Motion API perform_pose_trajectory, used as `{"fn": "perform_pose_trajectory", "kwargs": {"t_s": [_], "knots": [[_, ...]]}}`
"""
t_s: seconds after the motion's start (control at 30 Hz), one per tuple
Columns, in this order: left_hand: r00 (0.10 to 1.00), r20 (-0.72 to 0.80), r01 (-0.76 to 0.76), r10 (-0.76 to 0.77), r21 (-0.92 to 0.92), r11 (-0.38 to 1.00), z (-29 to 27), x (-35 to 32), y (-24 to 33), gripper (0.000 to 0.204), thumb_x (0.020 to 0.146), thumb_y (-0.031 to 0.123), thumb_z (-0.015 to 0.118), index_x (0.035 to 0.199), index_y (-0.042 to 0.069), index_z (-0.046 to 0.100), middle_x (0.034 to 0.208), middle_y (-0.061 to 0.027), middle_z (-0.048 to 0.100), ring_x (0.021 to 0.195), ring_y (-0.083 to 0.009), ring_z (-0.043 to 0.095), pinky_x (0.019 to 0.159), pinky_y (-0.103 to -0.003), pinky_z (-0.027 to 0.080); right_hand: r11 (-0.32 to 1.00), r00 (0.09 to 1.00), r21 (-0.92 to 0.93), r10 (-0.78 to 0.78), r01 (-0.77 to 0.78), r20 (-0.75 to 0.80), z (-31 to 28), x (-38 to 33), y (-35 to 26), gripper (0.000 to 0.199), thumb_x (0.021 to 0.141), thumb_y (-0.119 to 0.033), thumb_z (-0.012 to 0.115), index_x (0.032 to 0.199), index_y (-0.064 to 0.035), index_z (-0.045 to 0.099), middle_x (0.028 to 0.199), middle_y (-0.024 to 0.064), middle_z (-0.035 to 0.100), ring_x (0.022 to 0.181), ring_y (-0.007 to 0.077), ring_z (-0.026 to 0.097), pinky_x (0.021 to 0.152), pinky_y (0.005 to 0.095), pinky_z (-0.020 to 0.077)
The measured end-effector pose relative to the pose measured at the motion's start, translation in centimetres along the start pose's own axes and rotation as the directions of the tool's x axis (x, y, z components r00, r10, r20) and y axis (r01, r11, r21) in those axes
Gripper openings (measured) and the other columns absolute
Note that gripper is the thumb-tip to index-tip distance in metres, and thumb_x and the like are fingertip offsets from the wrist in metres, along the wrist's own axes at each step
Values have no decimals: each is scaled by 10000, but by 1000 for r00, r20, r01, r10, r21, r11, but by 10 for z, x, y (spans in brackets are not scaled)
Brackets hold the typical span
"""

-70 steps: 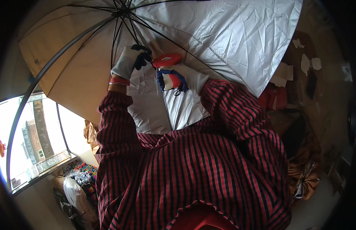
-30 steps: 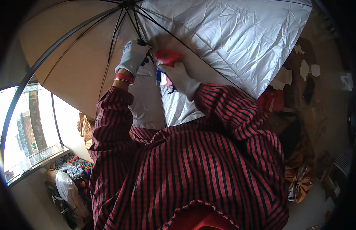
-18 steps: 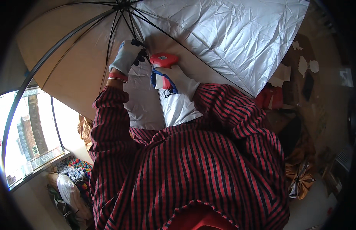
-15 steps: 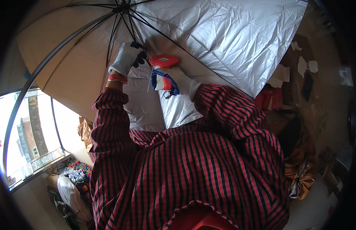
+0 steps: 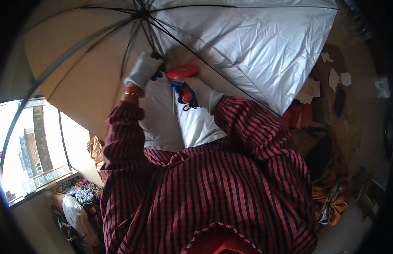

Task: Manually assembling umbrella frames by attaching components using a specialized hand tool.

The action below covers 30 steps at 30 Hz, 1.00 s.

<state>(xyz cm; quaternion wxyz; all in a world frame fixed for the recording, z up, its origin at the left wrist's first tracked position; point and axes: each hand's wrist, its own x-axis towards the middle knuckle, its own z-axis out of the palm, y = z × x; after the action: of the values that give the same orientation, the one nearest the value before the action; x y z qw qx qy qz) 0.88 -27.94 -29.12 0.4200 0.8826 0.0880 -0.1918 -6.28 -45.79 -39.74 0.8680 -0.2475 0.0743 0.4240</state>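
The right grip (image 5: 197, 89) had tightened around the tool (image 5: 183, 71), covering more handle (image 5: 187, 96), likely squeezing; whether the left grip (image 5: 145, 70) beside it pinched the umbrella (image 5: 256, 46), I couldn't tell.

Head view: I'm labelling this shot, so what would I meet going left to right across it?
Bright window, crumpled brown material, left gloved hand, right gloved hand holding a red tool, red object, dark rectangular object.

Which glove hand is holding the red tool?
The right hand: its white glove wraps around the handle of the red tool. The left hand is the one with a red band at its wrist.
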Motion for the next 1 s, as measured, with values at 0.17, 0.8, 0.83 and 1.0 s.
{"fn": "perform_pose_trajectory", "kwargs": {"t_s": [0.17,0.8,0.83,1.0], "knots": [[998,-9,55,-56,378,924,-70,5,29,172,849,167,571,898,35,671,664,-72,658,467,-159,595,376,-276,425,992,981,49,-119,113,151,17,-20,-23,249,902,-156,669,1069,16,606,916,124,672,878,231,670,766,365,564],[972,-87,-233,219,-492,839,65,-62,-63,522,983,372,521,1311,-32,482,1188,-115,605,1061,-194,608,929,-319,466,82,693,-944,-700,319,174,71,-33,-19,476,760,-229,682,1154,-20,515,1006,202,622,932,371,637,806,450,499],[952,-134,-306,277,-493,814,73,-55,-62,521,986,373,514,1311,-33,481,1191,-117,604,1063,-198,608,929,-325,468,18,683,-959,-705,283,189,71,-29,-18,500,747,-254,695,1150,-16,518,980,189,628,947,351,639,812,439,504],[855,-258,-512,449,-292,808,62,-58,-26,519,999,378,478,1315,-34,476,1210,-129,597,1069,-220,610,933,-355,480,-470,649,-865,-605,176,461,91,-91,-55,455,778,-278,687,1135,-25,562,970,168,639,983,305,636,844,429,508]]}}
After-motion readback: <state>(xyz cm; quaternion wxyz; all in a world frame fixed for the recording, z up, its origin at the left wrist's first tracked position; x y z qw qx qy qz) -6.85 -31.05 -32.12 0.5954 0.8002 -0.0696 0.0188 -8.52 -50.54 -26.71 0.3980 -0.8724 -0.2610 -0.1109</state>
